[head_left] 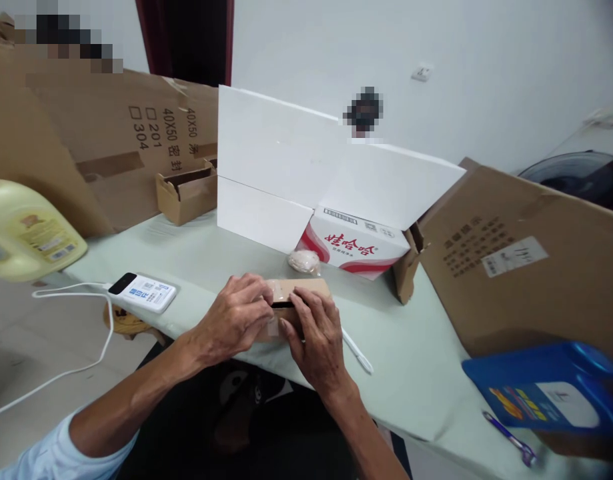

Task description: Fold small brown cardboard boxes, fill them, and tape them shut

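A small brown cardboard box (313, 285) lies at the near edge of the table, clear tape on its top and a dark gap along its front edge. My left hand (239, 313) is closed at the box's left end, fingers curled and pressed together. Across the gap, my right hand (317, 330) grips the box, with fingers on the top flap and thumb on the front side. Just behind the box sits a whitish bundle in clear plastic (305, 262). A thin white stick-like thing (357, 352) sticks out to the right of my right hand.
Left are a white device (143, 292) with a cable and a pale yellow jug (31, 230). Behind stand white panels (266, 160), a red-and-white carton (356, 243) and a cardboard tray (191, 195). On the right are a blue bottle (541, 387), a purple razor (510, 437) and large cardboard (531, 267).
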Motion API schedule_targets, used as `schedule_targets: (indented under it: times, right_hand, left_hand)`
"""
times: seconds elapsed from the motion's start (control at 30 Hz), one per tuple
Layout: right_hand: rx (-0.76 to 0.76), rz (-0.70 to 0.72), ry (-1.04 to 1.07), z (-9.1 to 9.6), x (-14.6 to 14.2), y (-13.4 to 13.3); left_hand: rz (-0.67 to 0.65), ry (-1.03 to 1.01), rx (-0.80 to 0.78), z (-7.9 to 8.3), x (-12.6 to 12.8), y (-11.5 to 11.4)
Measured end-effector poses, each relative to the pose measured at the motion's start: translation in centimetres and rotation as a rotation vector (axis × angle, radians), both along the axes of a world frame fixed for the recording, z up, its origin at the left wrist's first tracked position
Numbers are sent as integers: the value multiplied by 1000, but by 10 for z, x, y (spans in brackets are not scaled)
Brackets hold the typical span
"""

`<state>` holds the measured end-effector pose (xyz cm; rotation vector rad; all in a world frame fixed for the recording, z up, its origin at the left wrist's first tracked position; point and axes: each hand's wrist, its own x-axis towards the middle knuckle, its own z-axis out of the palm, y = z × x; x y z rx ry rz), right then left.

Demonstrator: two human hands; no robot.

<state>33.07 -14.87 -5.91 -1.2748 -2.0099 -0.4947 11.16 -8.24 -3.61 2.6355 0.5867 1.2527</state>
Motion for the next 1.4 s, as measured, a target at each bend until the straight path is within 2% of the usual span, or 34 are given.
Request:
schedule_targets:
  times: [0.13, 0.23, 0.4, 0.5, 0.57, 0.8, 0.97, 1.2, 1.3, 1.4]
  right_hand:
    - [-12, 16, 19, -4, -3, -1]
    - [-26, 27, 65, -5, -5, -3]
    - [-111, 102, 268, 7, -2, -8]
    - [-182, 181, 399, 17, 3, -12]
    - [-190, 195, 434, 21, 4, -13]
    - [-167, 109, 584, 21, -9, -8]
    - [-163, 135, 659, 23, -11, -11]
    - [-312, 124, 656, 38, 2, -12]
    - [-407, 148, 631, 53, 15, -4]
    - [-537, 190, 626, 66, 34, 7]
  left_hand:
    - [-198, -62, -196, 24, -10, -12]
    - [-245, -143, -369, 36, -19, -12]
    - [-175, -354, -714, 28, -16, -1]
    - [-166, -425, -795, 20, -7, 2]
    - [-157, -459, -795, 17, -1, 3]
    - [-192, -438, -744, 15, 6, 2]
    - [-206, -469, -735, 5, 7, 3]
    - [-119, -406, -695, 1, 10, -5]
    - [-60, -301, -582, 1, 12, -9]
    - [39, -214, -432, -6, 14, -11]
